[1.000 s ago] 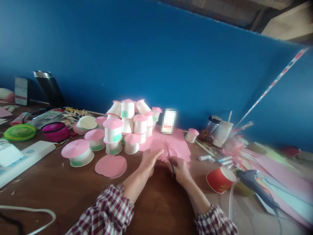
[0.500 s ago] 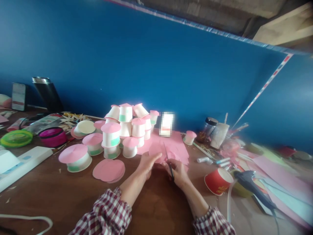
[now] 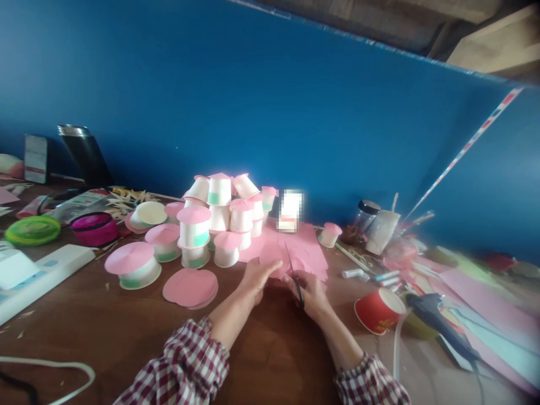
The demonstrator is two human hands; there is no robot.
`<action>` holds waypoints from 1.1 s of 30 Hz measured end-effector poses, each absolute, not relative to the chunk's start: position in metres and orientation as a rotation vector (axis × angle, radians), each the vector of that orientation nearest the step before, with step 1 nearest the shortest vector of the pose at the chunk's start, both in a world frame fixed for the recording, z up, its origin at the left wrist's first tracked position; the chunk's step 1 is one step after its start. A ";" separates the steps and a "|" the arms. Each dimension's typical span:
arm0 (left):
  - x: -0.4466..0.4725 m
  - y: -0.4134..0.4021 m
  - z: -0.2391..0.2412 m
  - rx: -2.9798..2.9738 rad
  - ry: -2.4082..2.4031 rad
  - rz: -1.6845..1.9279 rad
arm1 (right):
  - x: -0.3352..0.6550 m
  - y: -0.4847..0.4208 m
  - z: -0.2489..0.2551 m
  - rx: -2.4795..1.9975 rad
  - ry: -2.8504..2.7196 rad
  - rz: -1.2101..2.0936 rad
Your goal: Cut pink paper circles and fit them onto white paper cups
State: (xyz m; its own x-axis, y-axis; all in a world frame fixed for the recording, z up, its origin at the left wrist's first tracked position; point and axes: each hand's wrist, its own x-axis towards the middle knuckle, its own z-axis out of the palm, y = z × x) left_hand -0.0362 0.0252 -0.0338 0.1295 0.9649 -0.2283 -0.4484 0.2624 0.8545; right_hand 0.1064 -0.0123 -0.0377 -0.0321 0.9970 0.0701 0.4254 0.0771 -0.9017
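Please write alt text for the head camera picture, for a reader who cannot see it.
The right hand holds small dark scissors to a pink paper piece gripped by the left hand, above a brown wooden table. Behind stands a pile of white paper cups with pink paper tops; a red paper cup lies tipped at the right, before a blue wall.

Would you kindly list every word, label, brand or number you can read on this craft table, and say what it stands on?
None can be read.
red paper cup: yellow print, too blurred.
upright card at the far left: pale label, too small.
flat packet: red-and-white print, blurred.
box by the wall: pixelated.
pink paper and scissors: no print visible.
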 end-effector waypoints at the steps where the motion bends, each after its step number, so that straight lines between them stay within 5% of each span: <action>1: -0.036 0.025 -0.033 0.703 0.911 1.167 | 0.107 -0.012 -0.038 -1.455 -1.572 0.922; 33: -0.040 0.036 -0.052 0.790 0.954 1.200 | 0.106 -0.013 -0.036 -1.499 -1.606 0.848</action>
State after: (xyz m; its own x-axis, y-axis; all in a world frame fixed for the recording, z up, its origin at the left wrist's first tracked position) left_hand -0.0396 0.0359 -0.0520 0.0888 0.9798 -0.1793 -0.3952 0.1999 0.8966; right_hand 0.1056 -0.0132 -0.0360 -0.0149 0.9957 0.0918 0.4857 0.0875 -0.8697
